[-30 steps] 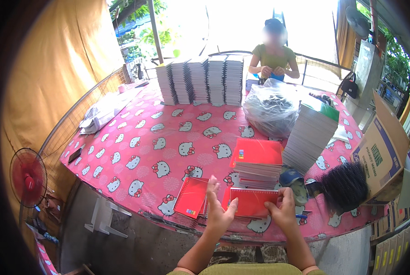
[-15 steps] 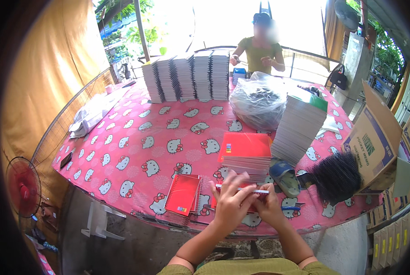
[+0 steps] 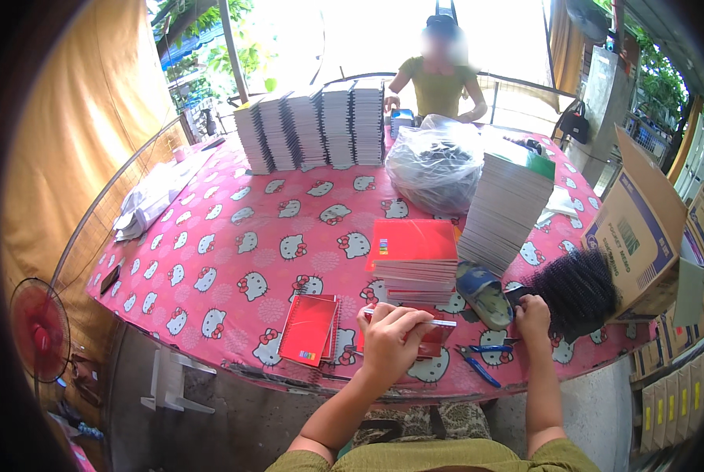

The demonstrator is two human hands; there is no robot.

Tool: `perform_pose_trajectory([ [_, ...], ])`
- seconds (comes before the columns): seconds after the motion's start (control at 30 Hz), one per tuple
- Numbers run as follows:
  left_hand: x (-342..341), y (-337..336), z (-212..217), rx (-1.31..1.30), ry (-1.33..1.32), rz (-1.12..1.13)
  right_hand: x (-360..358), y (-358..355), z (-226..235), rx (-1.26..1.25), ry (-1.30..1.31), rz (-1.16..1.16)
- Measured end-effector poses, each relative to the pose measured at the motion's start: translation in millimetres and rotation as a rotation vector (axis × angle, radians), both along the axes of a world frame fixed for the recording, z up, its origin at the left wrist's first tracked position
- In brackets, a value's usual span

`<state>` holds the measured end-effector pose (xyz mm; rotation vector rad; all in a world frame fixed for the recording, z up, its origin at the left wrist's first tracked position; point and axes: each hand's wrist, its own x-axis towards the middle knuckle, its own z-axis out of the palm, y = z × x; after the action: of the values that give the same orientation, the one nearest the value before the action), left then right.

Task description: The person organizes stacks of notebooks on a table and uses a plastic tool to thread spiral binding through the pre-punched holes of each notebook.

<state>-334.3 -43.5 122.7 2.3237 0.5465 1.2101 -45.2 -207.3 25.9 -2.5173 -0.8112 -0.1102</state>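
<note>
My left hand point(image 3: 395, 340) grips a small red-covered memo notebook point(image 3: 434, 323) held edge-on, its white page edge showing. To its left, a few red spiral-bound notebooks point(image 3: 308, 329) lie stacked slightly askew on the table. Beyond it is a taller pile of red-covered pads point(image 3: 412, 245). My right hand point(image 3: 533, 318) is at the near left end of a bundle of black spiral binding coils point(image 3: 576, 289). Its fingers are curled together, and what they pinch is hidden. Blue-handled pliers point(image 3: 478, 366) lie between my hands, and a blue and beige slipper point(image 3: 484, 294) rests beyond them.
A leaning stack of green-topped pads point(image 3: 508, 208) and a clear plastic bag of dark items point(image 3: 434, 167) stand farther back. Tall bound-notebook stacks point(image 3: 312, 126) line the far side. An open carton point(image 3: 639, 244) is at right. Across the table stands another person point(image 3: 438, 86).
My right hand has left the notebook and moved right to the black coils. My left hand keeps the notebook alone. The blue pliers now show fully. The other person's hands have lowered.
</note>
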Motion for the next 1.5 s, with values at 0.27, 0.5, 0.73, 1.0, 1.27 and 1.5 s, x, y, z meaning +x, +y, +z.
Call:
perform_pose_trajectory([
  [0.27,-1.3,-3.0,-1.4,0.023,-0.02,0.021,-93.9,20.6,90.5,0.532,0.053,0.524],
  [0.5,1.4,-5.7,-6.8,0.004,-0.084,-0.006,-146.9,39.1,99.3,0.638,0.654,0.594],
  [0.73,-0.4,-6.4,-2.6,-0.028,-0.09,-0.034,-124.0,43.3,108.1,0.65,0.564,0.607],
  [1.0,-0.1,-5.7,-13.5,-0.068,-0.082,-0.028,-115.8,36.1,121.2,0.38,0.566,0.847],
  [1.27,5.0,-8.7,-15.1,-0.036,-0.097,0.033,-138.8,35.0,121.0,0.417,0.138,0.768],
  [1.5,-1.0,-10.0,-4.8,0.007,-0.045,0.028,-155.0,31.5,126.1,0.372,0.078,0.67],
])
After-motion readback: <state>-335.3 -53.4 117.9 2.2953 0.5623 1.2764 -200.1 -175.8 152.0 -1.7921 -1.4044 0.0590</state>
